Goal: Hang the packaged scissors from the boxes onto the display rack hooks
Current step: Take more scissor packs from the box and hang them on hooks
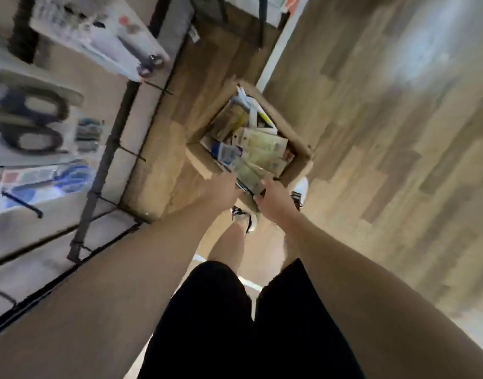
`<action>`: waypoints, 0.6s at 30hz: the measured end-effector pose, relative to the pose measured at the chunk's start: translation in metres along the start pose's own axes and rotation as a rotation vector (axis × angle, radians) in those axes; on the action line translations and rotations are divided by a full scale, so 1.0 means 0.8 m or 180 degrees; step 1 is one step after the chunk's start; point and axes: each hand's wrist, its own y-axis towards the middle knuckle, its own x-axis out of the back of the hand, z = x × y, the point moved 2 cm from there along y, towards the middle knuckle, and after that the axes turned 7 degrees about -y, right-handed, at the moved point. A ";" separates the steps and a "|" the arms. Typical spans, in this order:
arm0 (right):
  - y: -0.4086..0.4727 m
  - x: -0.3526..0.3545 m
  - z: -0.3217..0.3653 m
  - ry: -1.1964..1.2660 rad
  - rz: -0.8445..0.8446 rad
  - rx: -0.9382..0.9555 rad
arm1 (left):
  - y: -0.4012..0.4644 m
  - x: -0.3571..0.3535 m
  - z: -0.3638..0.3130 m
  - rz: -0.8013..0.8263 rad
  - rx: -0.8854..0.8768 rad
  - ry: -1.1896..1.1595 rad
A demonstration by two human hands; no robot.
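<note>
I see my left hand (pixel 226 190) and right hand (pixel 273 199) both gripping a fanned bundle of carded scissor packs (pixel 251 173) above the box (pixel 303 160); stiff, light, slippery cards, probably best held by their edges.

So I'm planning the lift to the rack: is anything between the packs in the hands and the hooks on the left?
Nothing visible blocks it. Both the left hand and right hand hold tan carded packs at the open cardboard box; only bare wooden floor lies between it and the dark wire rack hooks.
</note>
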 end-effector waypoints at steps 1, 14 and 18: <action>0.019 -0.018 -0.011 0.0080 -0.0005 -0.0071 | 0.022 -0.011 0.005 0.0046 -0.0023 0.0106; 0.265 -0.198 -0.096 0.0522 0.0112 -0.0530 | 0.285 -0.126 0.085 0.0541 -0.0451 0.1335; 0.334 -0.225 -0.111 0.0109 0.0141 -0.0544 | 0.355 -0.156 0.118 0.0744 -0.0358 0.1540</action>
